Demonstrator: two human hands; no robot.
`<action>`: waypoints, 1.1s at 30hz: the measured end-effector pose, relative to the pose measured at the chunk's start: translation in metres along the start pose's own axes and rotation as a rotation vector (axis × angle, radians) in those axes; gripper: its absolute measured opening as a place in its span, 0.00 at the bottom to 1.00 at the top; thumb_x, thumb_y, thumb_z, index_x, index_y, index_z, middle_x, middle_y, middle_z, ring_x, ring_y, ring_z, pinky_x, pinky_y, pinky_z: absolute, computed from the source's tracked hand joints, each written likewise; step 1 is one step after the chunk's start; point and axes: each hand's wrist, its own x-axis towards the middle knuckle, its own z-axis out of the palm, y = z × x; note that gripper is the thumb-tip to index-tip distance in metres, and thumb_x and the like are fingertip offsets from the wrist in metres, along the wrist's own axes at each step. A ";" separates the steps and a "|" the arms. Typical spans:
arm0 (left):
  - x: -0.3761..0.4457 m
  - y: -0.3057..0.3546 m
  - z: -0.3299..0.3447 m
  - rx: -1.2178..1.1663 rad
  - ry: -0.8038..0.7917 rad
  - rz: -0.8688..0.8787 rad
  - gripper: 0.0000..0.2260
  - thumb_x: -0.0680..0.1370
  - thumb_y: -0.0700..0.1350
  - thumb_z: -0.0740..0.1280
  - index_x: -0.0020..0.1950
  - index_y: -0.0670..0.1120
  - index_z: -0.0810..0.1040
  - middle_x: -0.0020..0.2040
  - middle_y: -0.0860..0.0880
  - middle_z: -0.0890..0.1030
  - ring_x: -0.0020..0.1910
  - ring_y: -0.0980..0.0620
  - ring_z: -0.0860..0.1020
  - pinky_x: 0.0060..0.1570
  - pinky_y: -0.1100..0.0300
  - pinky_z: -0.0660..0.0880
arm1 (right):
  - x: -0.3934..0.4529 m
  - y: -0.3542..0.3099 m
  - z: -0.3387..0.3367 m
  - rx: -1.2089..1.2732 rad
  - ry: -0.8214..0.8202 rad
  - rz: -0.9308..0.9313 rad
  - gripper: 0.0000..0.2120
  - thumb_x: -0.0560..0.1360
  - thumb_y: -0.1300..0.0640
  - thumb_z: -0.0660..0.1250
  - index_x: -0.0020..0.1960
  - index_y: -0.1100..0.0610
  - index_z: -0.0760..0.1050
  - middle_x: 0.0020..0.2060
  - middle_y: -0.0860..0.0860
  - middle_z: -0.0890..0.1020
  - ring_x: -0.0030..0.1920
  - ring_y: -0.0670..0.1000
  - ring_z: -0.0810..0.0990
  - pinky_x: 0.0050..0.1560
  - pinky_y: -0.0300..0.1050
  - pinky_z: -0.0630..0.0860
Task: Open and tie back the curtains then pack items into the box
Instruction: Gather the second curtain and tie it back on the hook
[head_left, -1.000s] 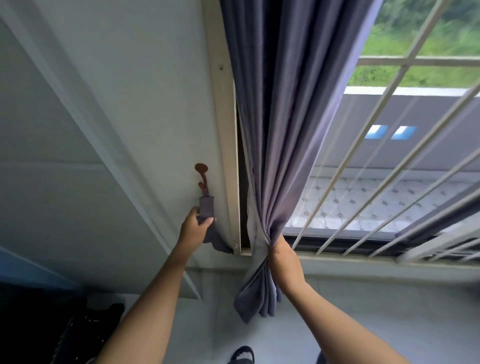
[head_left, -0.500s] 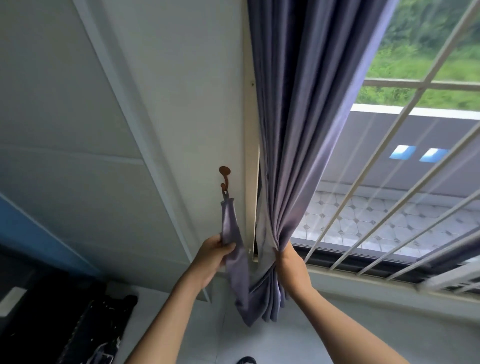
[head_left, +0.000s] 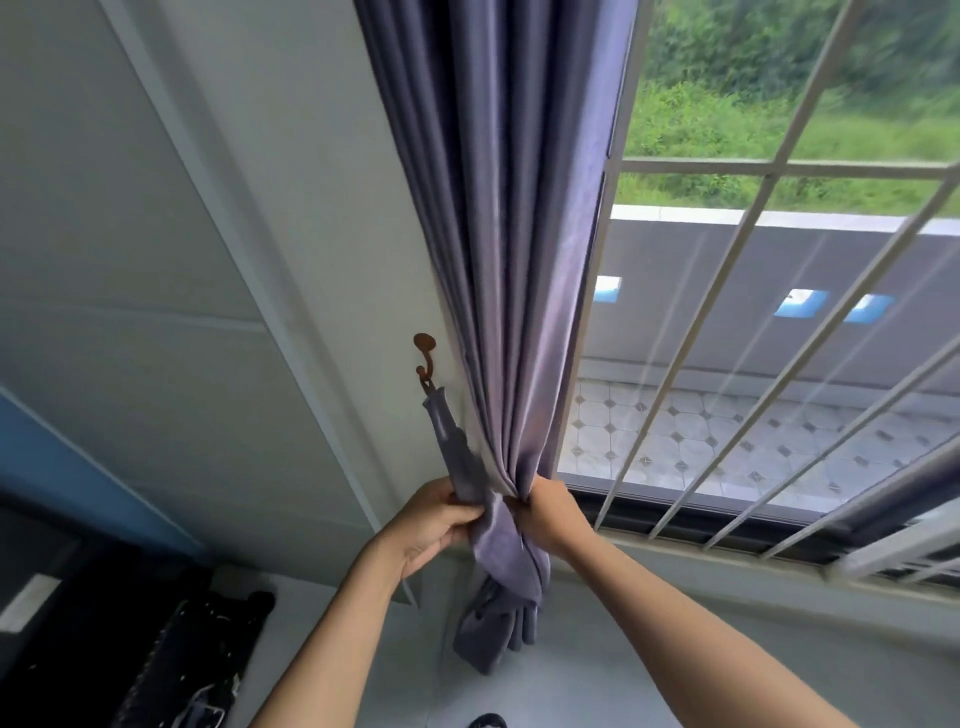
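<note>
We find no text, label, brand, number or sign that can be read anywhere in the head view.

Both forearms raised, left hand (head_left: 434, 519) and right hand (head_left: 551, 512) clenched, knuckles close.
</note>
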 end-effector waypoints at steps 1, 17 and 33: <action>0.001 0.000 0.001 0.058 0.020 0.016 0.10 0.75 0.30 0.65 0.52 0.40 0.81 0.47 0.43 0.84 0.47 0.48 0.82 0.48 0.56 0.79 | 0.001 -0.001 -0.004 0.017 -0.021 -0.013 0.11 0.77 0.55 0.60 0.57 0.57 0.75 0.50 0.58 0.82 0.49 0.64 0.78 0.40 0.45 0.70; 0.022 -0.002 0.028 0.293 0.311 0.146 0.06 0.73 0.32 0.68 0.45 0.41 0.82 0.37 0.50 0.83 0.37 0.62 0.79 0.38 0.71 0.73 | 0.009 0.018 -0.051 0.286 -0.493 -0.041 0.11 0.65 0.64 0.64 0.48 0.60 0.77 0.39 0.50 0.80 0.40 0.47 0.76 0.43 0.38 0.74; 0.027 -0.008 0.040 0.368 0.409 0.082 0.07 0.72 0.40 0.70 0.49 0.43 0.80 0.43 0.47 0.85 0.45 0.49 0.83 0.50 0.50 0.80 | -0.001 0.027 -0.045 0.493 -0.468 -0.038 0.18 0.64 0.53 0.78 0.51 0.49 0.78 0.40 0.45 0.82 0.43 0.47 0.80 0.53 0.46 0.78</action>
